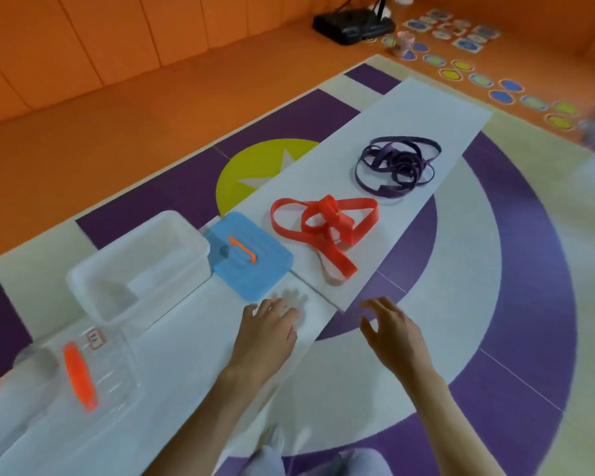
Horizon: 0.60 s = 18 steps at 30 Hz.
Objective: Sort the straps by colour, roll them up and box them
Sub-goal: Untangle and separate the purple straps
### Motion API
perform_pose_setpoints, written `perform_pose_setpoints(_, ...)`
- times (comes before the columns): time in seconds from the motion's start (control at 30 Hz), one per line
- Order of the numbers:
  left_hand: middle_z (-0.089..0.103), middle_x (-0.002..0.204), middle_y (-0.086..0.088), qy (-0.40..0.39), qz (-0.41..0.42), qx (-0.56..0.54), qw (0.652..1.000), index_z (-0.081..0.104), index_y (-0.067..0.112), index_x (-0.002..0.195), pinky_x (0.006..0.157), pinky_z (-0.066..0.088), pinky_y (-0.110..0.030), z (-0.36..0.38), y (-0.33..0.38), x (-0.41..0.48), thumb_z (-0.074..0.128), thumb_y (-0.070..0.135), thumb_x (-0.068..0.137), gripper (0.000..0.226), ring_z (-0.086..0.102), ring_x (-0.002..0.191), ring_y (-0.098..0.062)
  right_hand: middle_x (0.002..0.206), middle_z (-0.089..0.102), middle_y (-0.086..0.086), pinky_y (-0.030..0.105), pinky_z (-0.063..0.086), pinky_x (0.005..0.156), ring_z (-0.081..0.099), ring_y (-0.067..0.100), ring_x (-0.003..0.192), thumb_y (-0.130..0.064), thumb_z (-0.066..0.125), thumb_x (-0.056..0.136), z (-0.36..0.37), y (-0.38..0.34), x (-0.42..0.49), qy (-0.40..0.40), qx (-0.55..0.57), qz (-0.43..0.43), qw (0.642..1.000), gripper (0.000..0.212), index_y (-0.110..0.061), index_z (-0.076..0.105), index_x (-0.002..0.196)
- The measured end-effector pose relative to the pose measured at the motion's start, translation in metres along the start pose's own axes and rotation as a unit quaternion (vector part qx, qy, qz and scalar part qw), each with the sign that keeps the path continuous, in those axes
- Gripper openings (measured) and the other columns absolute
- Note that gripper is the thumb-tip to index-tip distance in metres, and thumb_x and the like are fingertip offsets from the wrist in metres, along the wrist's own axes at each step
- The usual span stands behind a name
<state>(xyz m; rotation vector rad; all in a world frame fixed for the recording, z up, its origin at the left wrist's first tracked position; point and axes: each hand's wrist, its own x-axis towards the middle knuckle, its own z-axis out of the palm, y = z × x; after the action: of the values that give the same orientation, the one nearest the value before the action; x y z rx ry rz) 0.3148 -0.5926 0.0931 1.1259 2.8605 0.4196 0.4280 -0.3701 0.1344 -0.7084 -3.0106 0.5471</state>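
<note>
Left hand (pixel 268 333): palm down over the near end of the long white flat board (pixel 409 115), fingers spread and straight, holding nothing. Fingertips are motion-blurred, so I can't tell whether they touch the board. They sit just short of the blue ribbed plastic lid with the orange handle (pixel 249 255).

Right hand (pixel 392 334): off the board's right edge, above the purple-and-cream floor mat (pixel 516 255). Fingers are apart and loosely curved, with nothing in them.

Straps, both loose on the board and not rolled:
- Tangled red flat strap (pixel 323 231), at 12 o'clock from the hands, just right of the blue lid.
- Tangled dark purple flat strap (pixel 397 166), at 1 o'clock from the red one, near it but apart, towards the board's far end.

Boxes:
- Open clear rectangular plastic tub (pixel 141 266), at 9 o'clock from the blue lid and right against it, with no strap inside.
- Clear plastic lid with an orange handle (pixel 79 379), at 7 o'clock from the tub, blurred, at the lower left of the view.

Around it: a yellow circle with a white star (pixel 255 173) on the mat at 11 o'clock from the red strap. A black flat device (pixel 354 27) lies on the orange floor at the top edge. Small coloured tiles (pixel 461 36) lie at 3 o'clock from the device.
</note>
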Motion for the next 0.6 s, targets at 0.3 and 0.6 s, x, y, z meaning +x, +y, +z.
perform_pose_setpoints(0.3,0.064,0.128,0.009,-0.05,0.021,-0.012,0.998,0.068,0.031,0.123,0.1,0.045,-0.039,0.03,0.086,0.175,0.053,0.027,0.102,0.026,0.06,0.117,-0.016,0.116,0.069,-0.005,0.03,0.046,0.066,0.071,0.026,0.093,-0.023,0.063,0.098,-0.031,0.129,0.135,-0.016,0.014,0.032,0.999,0.024,-0.028,0.071,0.12)
perform_pose_setpoints(0.6,0.059,0.141,0.012,-0.043,-0.048,-0.031,0.997,0.061,0.033,0.138,0.108,0.048,-0.031,0.037,0.17,0.327,0.051,0.037,0.106,0.033,0.055,0.128,-0.011,0.133,0.064,-0.01,0.034,0.054,0.086,0.068,0.02,0.113,-0.03,0.052,0.104,-0.081,0.239,0.273,-0.079,0.013,-0.013,0.997,0.033,-0.029,0.066,0.134)
